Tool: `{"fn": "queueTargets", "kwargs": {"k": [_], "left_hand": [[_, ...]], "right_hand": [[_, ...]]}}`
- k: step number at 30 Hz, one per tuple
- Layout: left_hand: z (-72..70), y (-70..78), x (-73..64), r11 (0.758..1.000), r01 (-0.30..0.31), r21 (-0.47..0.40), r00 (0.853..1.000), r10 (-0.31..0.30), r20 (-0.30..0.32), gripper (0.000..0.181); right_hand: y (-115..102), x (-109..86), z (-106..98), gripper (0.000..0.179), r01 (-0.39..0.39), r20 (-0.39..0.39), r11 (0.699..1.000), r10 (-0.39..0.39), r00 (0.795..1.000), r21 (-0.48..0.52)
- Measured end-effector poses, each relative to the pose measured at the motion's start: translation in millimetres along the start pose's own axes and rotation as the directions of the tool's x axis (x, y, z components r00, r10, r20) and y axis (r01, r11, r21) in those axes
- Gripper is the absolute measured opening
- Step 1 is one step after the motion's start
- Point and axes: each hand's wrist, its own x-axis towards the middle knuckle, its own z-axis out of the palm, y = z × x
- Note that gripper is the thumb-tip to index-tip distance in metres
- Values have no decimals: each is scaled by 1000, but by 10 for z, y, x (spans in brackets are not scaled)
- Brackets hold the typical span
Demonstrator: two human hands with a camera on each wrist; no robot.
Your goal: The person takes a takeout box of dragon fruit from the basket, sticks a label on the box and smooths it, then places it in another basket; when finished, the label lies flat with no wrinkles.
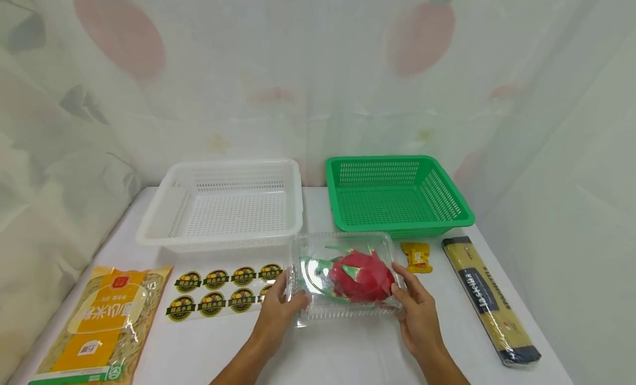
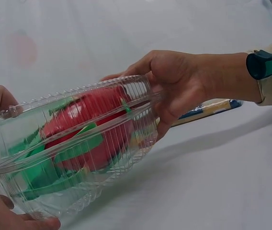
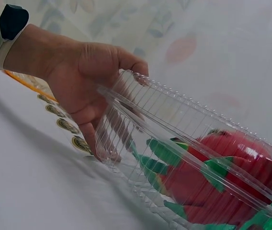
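Left fingers [image 1: 297, 301] and right fingers [image 1: 402, 296] grip the clear box [image 1: 322, 277] lengthwise between them, dragon fruit [image 1: 364, 277] nearer the right.

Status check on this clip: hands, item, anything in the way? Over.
Left hand and right hand gripping clear container, one each side. Red dragon fruit inside. Nothing visibly blocking either hand.

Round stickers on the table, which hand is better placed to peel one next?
Probably the left hand: beside the stickers, gripping that end of the clear container; the right hand holds the far end.
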Motion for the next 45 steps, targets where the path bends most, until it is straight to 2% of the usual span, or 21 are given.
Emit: {"fn": "queueTargets", "kwargs": {"k": [5, 13, 17, 26, 45], "left_hand": [[-13, -41, 1, 1000, 26, 9, 999, -25, -19, 77], [-13, -120, 20, 996, 46, 77, 998, -42, -46, 75], [-5, -126, 31, 993, 66, 100, 996, -60, -59, 74], [-10, -135, 59, 990, 97, 103, 994, -92, -55, 79], [-68, -151, 8, 980, 128, 151, 990, -117, -82, 82]], "right_hand": [[53, 7, -15, 49, -15, -4, 1000, 15, 1000, -9], [174, 23, -69, 50, 23, 20, 1000, -23, 1000, -5], [216, 39, -86, 48, 13, 15, 1000, -13, 1000, -8], [221, 44, -102, 46, -49, -35, 998, 47, 998, -48], [239, 40, -89, 48, -14, -3, 997, 14, 1000, -82]]}}
